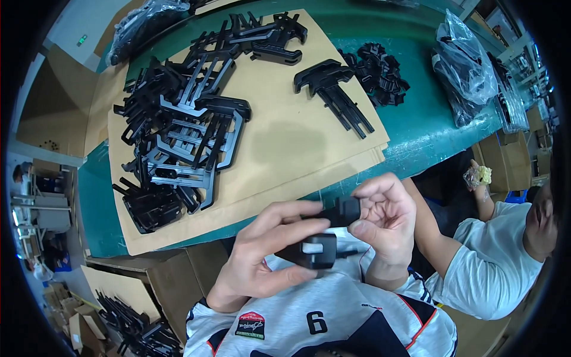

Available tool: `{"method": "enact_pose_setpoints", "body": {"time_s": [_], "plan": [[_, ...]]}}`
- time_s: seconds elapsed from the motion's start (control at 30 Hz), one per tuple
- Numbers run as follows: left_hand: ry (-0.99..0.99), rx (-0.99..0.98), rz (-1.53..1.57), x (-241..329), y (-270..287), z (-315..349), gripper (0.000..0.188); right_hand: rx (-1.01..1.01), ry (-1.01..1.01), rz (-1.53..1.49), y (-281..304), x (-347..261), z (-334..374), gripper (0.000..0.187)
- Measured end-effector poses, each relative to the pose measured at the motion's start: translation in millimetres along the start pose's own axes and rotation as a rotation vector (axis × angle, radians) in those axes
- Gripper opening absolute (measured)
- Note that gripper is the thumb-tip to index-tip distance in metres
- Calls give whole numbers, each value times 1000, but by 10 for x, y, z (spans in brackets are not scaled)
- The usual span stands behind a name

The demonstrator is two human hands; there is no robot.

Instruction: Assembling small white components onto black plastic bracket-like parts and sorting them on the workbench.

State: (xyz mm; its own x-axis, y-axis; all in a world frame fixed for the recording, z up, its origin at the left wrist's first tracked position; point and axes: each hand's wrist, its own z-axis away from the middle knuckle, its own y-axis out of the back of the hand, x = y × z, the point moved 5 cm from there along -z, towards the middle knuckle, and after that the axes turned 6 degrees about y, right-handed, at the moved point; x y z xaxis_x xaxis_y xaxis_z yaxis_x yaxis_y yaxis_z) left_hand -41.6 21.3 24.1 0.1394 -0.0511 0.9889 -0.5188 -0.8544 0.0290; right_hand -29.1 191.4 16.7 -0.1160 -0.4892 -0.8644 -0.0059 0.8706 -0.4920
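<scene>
"Holding what?"
"The left hand (253,256) grasps a chunky black plastic part (318,251); the right hand (386,223) pinches a squarish black plastic block (348,210) beside it. Whether they join, I can't tell."
"Where?"
"In front of the light-grey shirt (285,306), near the green worktop (425,146), where black-and-grey plastic brackets (223,107) lie heaped on tan cardboard (267,89)."

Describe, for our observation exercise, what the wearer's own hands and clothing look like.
The left hand and right hand are bare, with no gloves showing. The light-grey fabric shirt has dark panels, thin red piping and a small red, black and green badge; pale stripes cross its dark sleeve trim.
</scene>
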Motion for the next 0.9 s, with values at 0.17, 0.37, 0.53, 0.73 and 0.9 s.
{"method": "enact_pose_setpoints", "body": {"time_s": [0.17, 0.37, 0.53, 0.73, 0.9], "plan": [[62, -156, 269, -83, -38, -5, 48, -86, -62, 29, -110, 57, -2, 30], [130, -180, 282, -182, -2, 6, 50, -136, -107, 63, -63, 79, -69, 27], [151, -183, 296, -187, 23, -24, 50, -88, -93, 27, 50, 133, -95, 22], [135, -120, 134, -143, -13, -55, 49, -36, -93, 190, 156, -55, -84, 22], [38, 85, 16, -39, -57, -169, 48, -19, -20, 259, 100, -61, -99, 24]]}}
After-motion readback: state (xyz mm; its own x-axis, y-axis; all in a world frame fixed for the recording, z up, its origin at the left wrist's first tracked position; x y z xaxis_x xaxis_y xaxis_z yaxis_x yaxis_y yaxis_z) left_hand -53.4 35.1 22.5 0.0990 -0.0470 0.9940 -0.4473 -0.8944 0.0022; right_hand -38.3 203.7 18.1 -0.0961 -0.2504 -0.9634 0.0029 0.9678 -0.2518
